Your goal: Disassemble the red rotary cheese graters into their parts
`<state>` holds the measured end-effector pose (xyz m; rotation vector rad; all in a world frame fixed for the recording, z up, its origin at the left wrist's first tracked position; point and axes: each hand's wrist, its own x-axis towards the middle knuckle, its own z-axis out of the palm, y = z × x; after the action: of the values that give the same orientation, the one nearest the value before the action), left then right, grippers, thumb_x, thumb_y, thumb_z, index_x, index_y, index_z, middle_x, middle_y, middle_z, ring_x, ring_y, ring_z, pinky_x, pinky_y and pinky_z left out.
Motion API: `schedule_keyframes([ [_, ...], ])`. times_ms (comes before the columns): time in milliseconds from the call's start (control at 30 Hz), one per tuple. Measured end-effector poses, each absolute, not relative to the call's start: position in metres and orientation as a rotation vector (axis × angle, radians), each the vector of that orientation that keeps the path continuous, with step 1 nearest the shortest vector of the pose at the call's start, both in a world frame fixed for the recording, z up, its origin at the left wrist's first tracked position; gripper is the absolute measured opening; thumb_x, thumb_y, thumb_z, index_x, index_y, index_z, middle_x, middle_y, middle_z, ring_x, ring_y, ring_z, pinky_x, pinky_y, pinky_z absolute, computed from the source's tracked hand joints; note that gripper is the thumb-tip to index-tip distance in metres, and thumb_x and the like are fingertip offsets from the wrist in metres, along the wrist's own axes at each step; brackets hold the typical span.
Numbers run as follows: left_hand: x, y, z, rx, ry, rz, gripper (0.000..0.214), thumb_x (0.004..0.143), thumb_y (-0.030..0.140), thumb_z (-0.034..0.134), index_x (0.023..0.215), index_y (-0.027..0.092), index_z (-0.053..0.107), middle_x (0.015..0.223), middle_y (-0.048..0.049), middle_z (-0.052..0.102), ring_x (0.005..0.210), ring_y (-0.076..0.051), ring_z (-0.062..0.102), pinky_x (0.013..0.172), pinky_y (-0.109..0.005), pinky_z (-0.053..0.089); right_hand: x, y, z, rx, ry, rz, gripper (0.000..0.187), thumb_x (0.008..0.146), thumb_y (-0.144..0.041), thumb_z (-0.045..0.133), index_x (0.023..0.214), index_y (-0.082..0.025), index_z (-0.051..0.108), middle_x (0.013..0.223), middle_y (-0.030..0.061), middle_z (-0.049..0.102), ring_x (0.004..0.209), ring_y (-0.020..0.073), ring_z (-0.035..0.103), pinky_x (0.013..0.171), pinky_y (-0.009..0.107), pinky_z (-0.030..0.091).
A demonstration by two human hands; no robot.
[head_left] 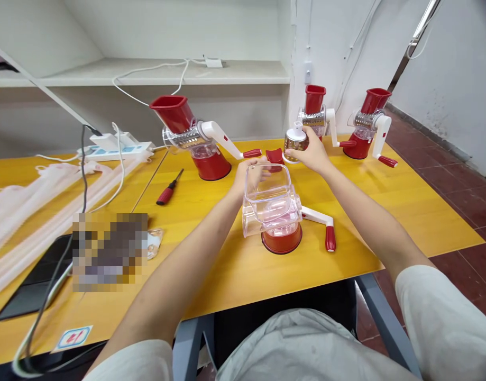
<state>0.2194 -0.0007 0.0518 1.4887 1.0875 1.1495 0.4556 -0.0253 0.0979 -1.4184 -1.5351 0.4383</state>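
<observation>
In my right hand [313, 154] is a metal grater drum [296, 142] with a white cap, gripped by thumb and fingers above the table. Reaching behind the clear plastic housing [254, 225] of a rotary grater, my left hand [250, 175] has its fingers stretched out, partly seen through the plastic. Whether it touches the housing I cannot tell. This housing stands upright on a red base [281, 239]. A white crank with a red handle [330, 238] lies to the right of the base. Beyond my left fingers lies a red food pusher [275, 157].
One assembled red rotary grater [211, 164] stands at the back left; two more, including one at the right [356, 143], stand farther right. A screwdriver [169, 191], a black phone [36, 280], plastic bags [40, 196], a power strip [116, 152] and loose cables occupy the left side.
</observation>
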Motion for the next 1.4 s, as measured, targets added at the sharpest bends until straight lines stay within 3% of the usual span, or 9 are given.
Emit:
schedule_keyframes([
  [100,0.210,0.001,0.038,1.717,1.160,1.154,0.032,0.095,0.040,0.086,0.109,0.012,0.085,0.107,-0.0131,0.086,0.104,-0.029,0.082,0.104,-0.043,0.064,0.471,-0.015,0.076,-1.595,-1.523,0.384,0.092,0.077,-0.028,0.091,0.160,-0.010,0.058,0.164,0.0202,0.065,0.154,0.0325,0.064,0.145,0.052,0.048],
  [200,0.213,0.002,0.031,1.943,1.215,1.108,0.044,0.093,0.023,0.083,0.136,0.019,0.085,0.129,-0.0130,0.084,0.123,-0.035,0.079,0.116,-0.050,0.058,0.473,-0.006,0.058,-1.656,-1.530,0.389,0.093,0.077,-0.025,0.089,0.164,-0.010,0.057,0.168,0.0209,0.063,0.157,0.0324,0.062,0.146,0.053,0.046],
  [267,0.221,0.004,0.029,2.076,1.261,1.053,0.054,0.092,0.018,0.082,0.146,0.024,0.082,0.129,-0.0154,0.083,0.129,-0.042,0.076,0.119,-0.056,0.055,0.470,-0.001,0.050,-1.651,-1.547,0.401,0.096,0.079,-0.025,0.088,0.167,-0.012,0.053,0.169,0.0192,0.063,0.157,0.0299,0.063,0.146,0.051,0.046],
  [367,0.236,0.009,0.033,2.247,1.302,0.966,0.046,0.097,0.017,0.079,0.142,0.019,0.083,0.125,-0.0216,0.079,0.134,-0.048,0.072,0.121,-0.063,0.049,0.466,0.003,0.043,-1.661,-1.562,0.407,0.097,0.083,-0.027,0.087,0.171,-0.014,0.048,0.170,0.0180,0.063,0.158,0.0299,0.061,0.146,0.052,0.046],
  [533,0.249,0.017,0.053,2.652,1.372,0.817,0.033,0.105,0.023,0.074,0.136,0.018,0.083,0.154,-0.0251,0.068,0.163,-0.051,0.047,0.134,-0.071,0.030,0.458,0.002,0.045,-1.733,-1.566,0.373,0.108,0.085,-0.029,0.091,0.179,-0.017,0.040,0.172,0.0208,0.061,0.161,0.0400,0.057,0.143,0.064,0.045],
  [700,0.251,0.035,0.075,2.890,1.533,0.480,0.032,0.103,0.013,0.062,0.119,0.013,0.090,0.126,-0.0243,0.082,0.158,-0.046,0.047,0.137,-0.073,0.021,0.444,0.006,0.055,-1.833,-1.661,0.277,0.112,0.092,-0.028,0.087,0.185,-0.017,0.027,0.169,0.0232,0.061,0.161,0.0381,0.061,0.142,0.058,0.049],
  [1000,0.279,0.077,0.088,2.769,1.810,0.219,0.049,0.103,0.003,0.045,0.125,0.003,0.088,0.130,-0.0302,0.082,0.152,-0.045,0.054,0.133,-0.068,0.023,0.419,0.045,0.064,-1.985,-1.600,0.338,0.102,0.100,-0.029,0.077,0.185,-0.024,0.020,0.172,0.0232,0.056,0.152,0.0398,0.070,0.135,0.063,0.056],
  [1167,0.280,0.104,0.091,2.663,1.857,0.098,0.049,0.101,0.007,0.052,0.139,0.003,0.082,0.148,-0.0332,0.076,0.148,-0.049,0.059,0.132,-0.073,0.024,0.414,0.063,0.059,-1.997,-1.603,0.370,0.090,0.106,-0.024,0.064,0.185,-0.023,0.020,0.166,0.0227,0.063,0.153,0.0358,0.069,0.135,0.060,0.057],
  [1400,0.260,0.114,0.099,2.656,1.699,0.066,0.051,0.102,0.024,0.062,0.147,0.007,0.079,0.161,-0.0331,0.066,0.156,-0.055,0.051,0.132,-0.081,0.027,0.416,0.063,0.061,-1.994,-1.638,0.394,0.099,0.105,-0.021,0.062,0.189,-0.026,0.009,0.161,0.0214,0.068,0.152,0.0349,0.070,0.135,0.057,0.056],
])
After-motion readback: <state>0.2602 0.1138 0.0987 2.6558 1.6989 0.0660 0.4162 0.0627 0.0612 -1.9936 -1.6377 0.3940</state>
